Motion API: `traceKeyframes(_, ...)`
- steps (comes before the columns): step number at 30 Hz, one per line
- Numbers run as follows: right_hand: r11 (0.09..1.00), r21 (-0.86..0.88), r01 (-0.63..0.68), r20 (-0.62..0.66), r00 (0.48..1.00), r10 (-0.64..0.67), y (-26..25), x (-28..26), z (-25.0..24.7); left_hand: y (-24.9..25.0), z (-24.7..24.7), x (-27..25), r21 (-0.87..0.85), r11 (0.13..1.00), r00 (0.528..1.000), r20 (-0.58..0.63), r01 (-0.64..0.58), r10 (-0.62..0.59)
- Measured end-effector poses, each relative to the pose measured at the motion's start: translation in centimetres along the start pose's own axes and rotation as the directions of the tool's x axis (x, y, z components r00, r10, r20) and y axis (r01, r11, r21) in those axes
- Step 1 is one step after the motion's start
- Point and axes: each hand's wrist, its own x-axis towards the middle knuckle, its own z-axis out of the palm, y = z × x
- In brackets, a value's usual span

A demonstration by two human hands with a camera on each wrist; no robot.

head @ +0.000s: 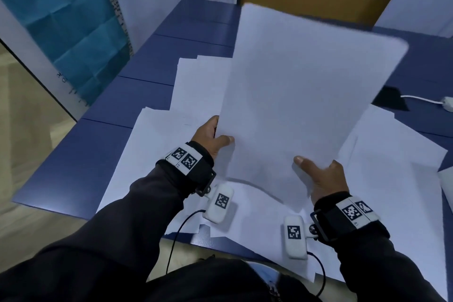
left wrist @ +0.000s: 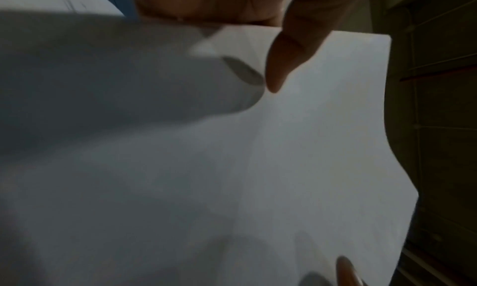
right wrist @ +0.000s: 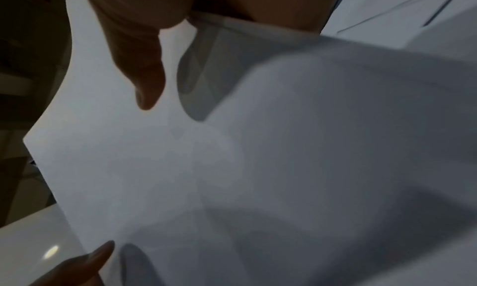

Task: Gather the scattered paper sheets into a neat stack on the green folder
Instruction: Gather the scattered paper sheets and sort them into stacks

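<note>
Left hand and right hand both pinch near edge of lifted sheets, long axis running away from hands. Loose sheets lie beneath on table. Green folder unseen.

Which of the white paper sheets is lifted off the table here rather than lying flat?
The large sheet in the middle, raised and tilted, with the left hand and right hand each pinching its near edge. The other sheets lie flat and scattered on the blue table.
</note>
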Motion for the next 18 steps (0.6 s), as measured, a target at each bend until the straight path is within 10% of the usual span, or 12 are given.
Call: traceKeyframes(18, 0.980, 0.090, 0.176, -0.050, 0.984, -0.172, -1.7, 0.4, 1.1, 2.2, 1.2, 0.7, -0.214, 0.976, 0.985, -0.157, 0.036, -0.071)
